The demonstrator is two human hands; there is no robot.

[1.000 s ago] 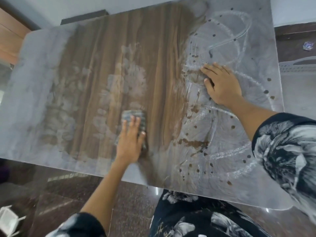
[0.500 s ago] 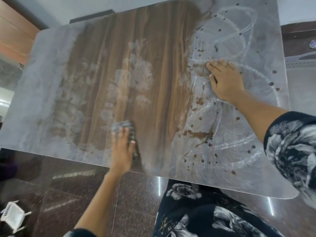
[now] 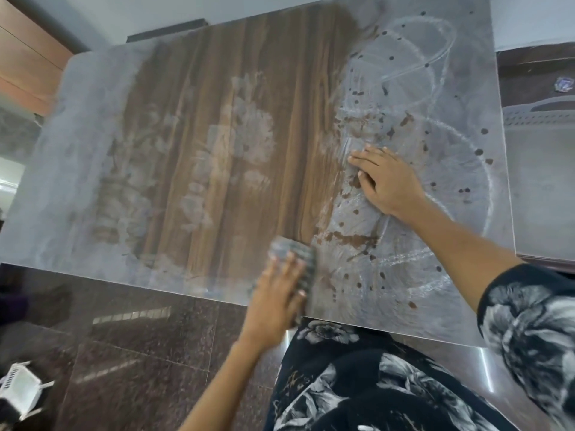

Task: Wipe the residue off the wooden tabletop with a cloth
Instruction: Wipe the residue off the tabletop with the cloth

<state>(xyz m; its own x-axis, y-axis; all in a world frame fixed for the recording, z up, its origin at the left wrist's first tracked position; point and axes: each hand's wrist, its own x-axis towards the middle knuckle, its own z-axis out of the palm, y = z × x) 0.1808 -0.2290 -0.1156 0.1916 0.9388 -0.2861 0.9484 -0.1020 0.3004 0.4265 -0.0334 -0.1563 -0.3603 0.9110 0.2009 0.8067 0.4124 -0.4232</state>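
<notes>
The left hand [image 3: 277,293] presses the cloth [image 3: 294,259] flat with straight fingers at the 6 o'clock edge of the tabletop [image 3: 249,88]. In the last second it slid from the centre toward 5 o'clock, reaching the grey residue [image 3: 404,269]. The right hand [image 3: 385,178] rests open at 3 o'clock. The right half is probably next.

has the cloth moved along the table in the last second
Yes. The cloth under the left hand has slid right along the near edge of the tabletop, from below the pale central patch to the dusty right part's border.
</notes>
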